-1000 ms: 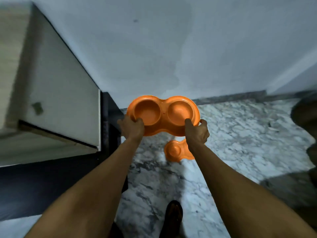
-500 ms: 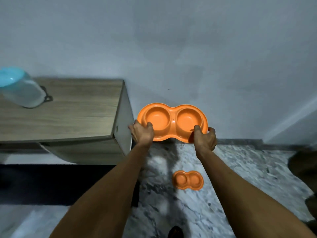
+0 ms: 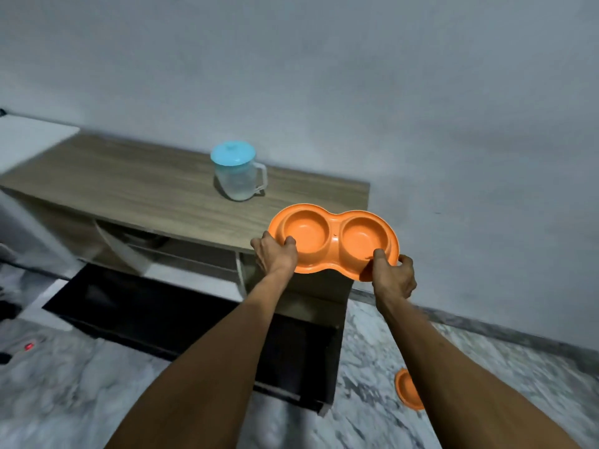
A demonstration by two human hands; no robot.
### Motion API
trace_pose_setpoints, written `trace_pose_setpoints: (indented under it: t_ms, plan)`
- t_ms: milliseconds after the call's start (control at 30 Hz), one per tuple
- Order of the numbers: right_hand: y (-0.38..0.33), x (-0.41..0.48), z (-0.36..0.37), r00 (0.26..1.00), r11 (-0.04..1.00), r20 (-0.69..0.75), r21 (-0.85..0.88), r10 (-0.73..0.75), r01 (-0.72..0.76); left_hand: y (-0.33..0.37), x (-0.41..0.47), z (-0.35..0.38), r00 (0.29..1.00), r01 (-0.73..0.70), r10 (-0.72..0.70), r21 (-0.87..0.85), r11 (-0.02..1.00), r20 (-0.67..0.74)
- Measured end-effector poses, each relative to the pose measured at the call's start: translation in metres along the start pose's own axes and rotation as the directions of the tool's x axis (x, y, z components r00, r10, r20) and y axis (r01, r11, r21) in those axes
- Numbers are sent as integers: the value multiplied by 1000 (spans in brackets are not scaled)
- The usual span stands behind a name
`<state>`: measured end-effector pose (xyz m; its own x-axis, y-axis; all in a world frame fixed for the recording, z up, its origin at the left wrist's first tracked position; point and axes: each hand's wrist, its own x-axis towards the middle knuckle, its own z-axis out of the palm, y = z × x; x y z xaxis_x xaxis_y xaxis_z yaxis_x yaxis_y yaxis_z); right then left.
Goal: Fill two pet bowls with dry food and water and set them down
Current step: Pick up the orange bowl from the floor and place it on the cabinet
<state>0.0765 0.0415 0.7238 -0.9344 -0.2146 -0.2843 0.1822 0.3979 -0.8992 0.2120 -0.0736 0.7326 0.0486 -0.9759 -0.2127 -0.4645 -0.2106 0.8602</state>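
Up and to the left of the left hand, a lidded clear jug (image 3: 238,175) stands on the wooden cabinet top (image 3: 129,189); its contents cannot be determined. Left hand (image 3: 275,256): it grips the near-left rim of the orange double bowl (image 3: 334,241), thumb over the rim. The bowl is held about level between both hands, over the cabinet's right end and not visibly resting on it. Both wells are empty. Right hand (image 3: 393,277): it grips the near-right rim, thumb in the right well. Below the right forearm a second orange bowl (image 3: 406,388) lies on the marble floor (image 3: 486,384), partly hidden.

Change noted — a second ago the bowl was held above the second one; it has since been carried left to the cabinet, and the jug has come into view. Judgement: lifting is done and filling has not begun — setting the bowl on the cabinet top looks next.
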Motion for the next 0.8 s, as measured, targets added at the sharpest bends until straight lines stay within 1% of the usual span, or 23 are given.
trace_pose_setpoints:
  t_ms: [100, 200, 400, 500, 567, 667, 800]
  plan:
    - [-8, -49, 52, 998, 1000, 56, -12, -22, 22, -21, 33, -65, 998, 8, -7, 4, 1000, -64]
    - [-11, -98, 101, 992, 1000, 126, -11, -4, 6, -44, 67, -125, 993, 21, -21, -4, 1000, -114]
    - [-26, -155, 199, 976, 999, 216, -21, -35, 41, -71, 140, -209, 982, 33, -31, 7, 999, -186]
    - [-22, -179, 243, 966, 998, 260, -62, -3, 20, -98, 175, -238, 975, 75, -63, 49, 996, -215]
    - [-25, -188, 273, 963, 997, 270, -71, 3, 17, -107, 202, -253, 971, 77, -62, 58, 995, -232]
    - [-37, -192, 319, 958, 998, 288, -61, -6, 25, -111, 246, -269, 970, 69, -57, 42, 997, -237]
    - [-47, -206, 377, 949, 995, 313, -96, 32, -2, -129, 305, -295, 967, 86, -78, 23, 996, -243]
